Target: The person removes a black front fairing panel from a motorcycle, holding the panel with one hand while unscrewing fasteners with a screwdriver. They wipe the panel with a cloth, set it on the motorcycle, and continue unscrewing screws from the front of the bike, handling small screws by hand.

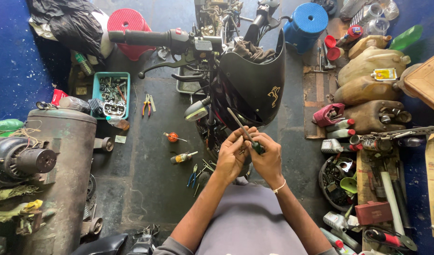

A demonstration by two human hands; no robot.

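Holding a screwdriver (247, 134) at the centre of the view, green handle low, thin shaft pointing up toward 11 o'clock at the lower edge of the black headlight cowl (254, 80). Right hand (269, 158) wrapping the handle in a closed grip; left hand (232, 156) pinching the shaft just beside it, fingertips closed narrow around the metal. Tip seeming to be resting on or just under the cowl's lower rim; exact contact point too small to tell.

Judging progress: cowl sitting in place on the motorcycle, turn signal (196, 111) hanging at 9 o'clock of the hands, no loosened screw showing near the tip, so fastener work looking to be at an early or middle stage, with the cowl not yet freed. A rag (252, 51) lying tucked behind the cowl at 12 o'clock.

Farther out: handlebar grip (139, 38) stretching to 11 o'clock; pliers (192, 177) lying on the floor at 8 o'clock beside a small oil can (172, 137); a teal tray (112, 94) of parts sitting at 10 o'clock; tan jerrycans (368, 75) standing at 2 o'clock; a grey tank (66, 165) filling the 9 o'clock side.
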